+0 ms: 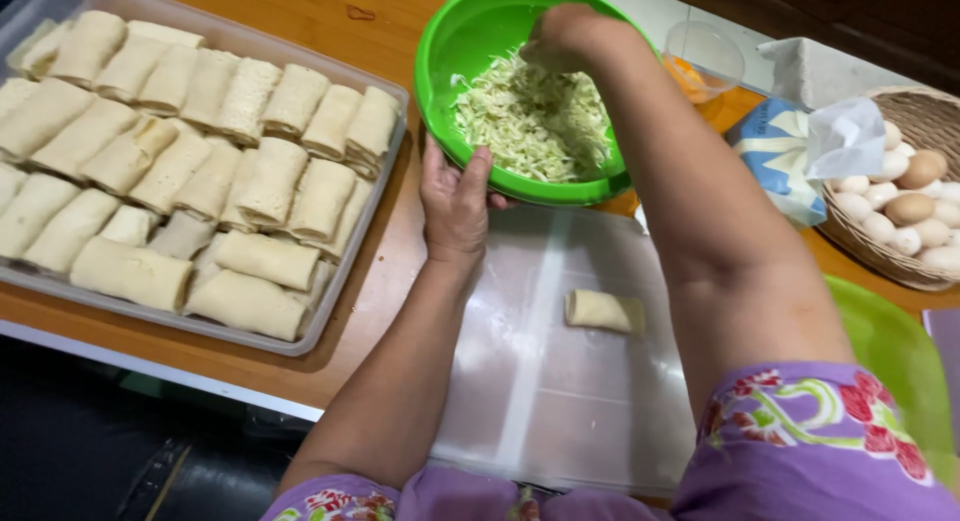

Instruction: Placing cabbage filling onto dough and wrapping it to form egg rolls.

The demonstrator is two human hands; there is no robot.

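Observation:
My left hand grips the near rim of a green bowl, thumb over the edge. The bowl holds pale shredded filling. My right hand reaches down into the bowl at its far side, fingers bunched in the shreds; whether it holds any I cannot tell. One small rolled wrap lies on a plastic-covered board in front of me, between my forearms.
A clear tray at left is packed with several rolled wraps. At right stand a wicker basket of eggs, a blue-and-white pouch, a small clear cup and a green plate edge.

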